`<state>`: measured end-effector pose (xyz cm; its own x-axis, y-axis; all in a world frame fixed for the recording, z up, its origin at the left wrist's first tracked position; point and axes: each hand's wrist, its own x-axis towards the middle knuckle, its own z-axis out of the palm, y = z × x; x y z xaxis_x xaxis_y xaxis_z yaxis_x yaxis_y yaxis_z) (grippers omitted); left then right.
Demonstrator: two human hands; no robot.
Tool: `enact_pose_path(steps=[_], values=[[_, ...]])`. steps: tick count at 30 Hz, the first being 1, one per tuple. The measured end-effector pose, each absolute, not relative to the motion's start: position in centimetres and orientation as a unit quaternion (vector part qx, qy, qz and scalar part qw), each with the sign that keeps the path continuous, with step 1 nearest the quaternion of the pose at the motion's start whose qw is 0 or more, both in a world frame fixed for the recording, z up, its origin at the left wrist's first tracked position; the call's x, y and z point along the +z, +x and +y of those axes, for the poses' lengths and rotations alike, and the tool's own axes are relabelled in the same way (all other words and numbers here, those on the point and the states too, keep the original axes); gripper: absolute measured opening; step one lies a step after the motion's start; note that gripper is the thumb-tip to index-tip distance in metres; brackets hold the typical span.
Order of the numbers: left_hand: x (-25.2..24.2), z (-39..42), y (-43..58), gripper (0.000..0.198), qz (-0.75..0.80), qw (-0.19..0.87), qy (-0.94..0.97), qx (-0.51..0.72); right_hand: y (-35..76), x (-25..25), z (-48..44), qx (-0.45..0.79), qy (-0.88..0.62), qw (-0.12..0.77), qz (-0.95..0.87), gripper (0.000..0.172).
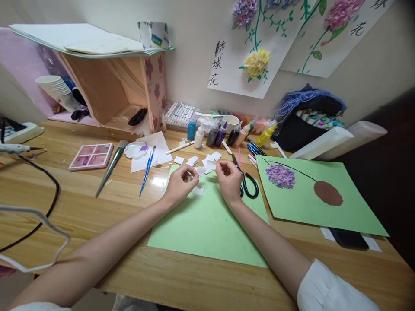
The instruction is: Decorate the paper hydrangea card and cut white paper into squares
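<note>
Over the top of a green sheet of paper (207, 229), my left hand (180, 183) pinches a small white paper piece (200, 171). Facing it, my right hand (229, 180) has thumb and forefinger closed on another white paper piece (210, 166). One more white square (198, 190) lies on the green sheet just below the left fingertips. Several loose white paper pieces (192, 160) are scattered on the table behind the hands. Black-handled scissors (251, 185) lie beside my right hand, partly hidden by it.
To the right, a second green sheet (298, 211) bears a purple paper flower (280, 176) and a brown oval. Paint bottles (220, 134) line the back. Left are thin brushes (148, 170), a large brush (112, 168), a pink palette box (91, 157) and a black cable (53, 177).
</note>
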<state>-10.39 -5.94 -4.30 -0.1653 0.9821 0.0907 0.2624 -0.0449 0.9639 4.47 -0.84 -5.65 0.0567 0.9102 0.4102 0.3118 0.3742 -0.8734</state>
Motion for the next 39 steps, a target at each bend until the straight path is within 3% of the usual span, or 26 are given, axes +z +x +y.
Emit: enact_pose_path(steps=[14,20,23,28,31,33,35,39], values=[[-3.8,-6.1,-10.3,0.007,0.564,0.372,0.559,0.481,4.7,-5.8,-0.7,0.288,-0.497,0.561,-0.595,0.013],[-3.7,-6.3,-10.3,0.005,0.542,0.366,0.589,0.475,4.8,-6.6,-0.2,0.213,-0.56,0.57,-0.562,0.009],[-3.8,-6.3,-10.3,0.004,0.54,0.363,0.594,0.473,4.8,-6.2,-0.4,0.176,-0.54,0.582,-0.582,0.024],[-3.8,-6.2,-10.3,0.005,0.543,0.352,0.602,0.468,4.3,-5.1,-1.5,0.359,-0.357,0.468,-0.724,0.027],[-4.0,-6.1,-10.3,0.007,0.55,0.336,0.612,0.458,4.2,-5.1,-1.5,0.389,-0.324,0.451,-0.735,0.024],[-4.0,-6.1,-10.5,0.005,0.559,0.315,0.624,0.447,4.3,-5.4,-1.2,0.354,-0.363,0.485,-0.712,0.017],[-3.8,-6.1,-11.0,0.015,0.562,0.278,0.656,0.421,4.5,-5.6,-0.9,0.281,-0.434,0.523,-0.678,0.012],[-2.8,-6.3,-12.2,0.018,0.519,0.174,0.789,0.279,4.7,-5.5,-0.7,0.145,-0.503,0.537,-0.661,0.017]])
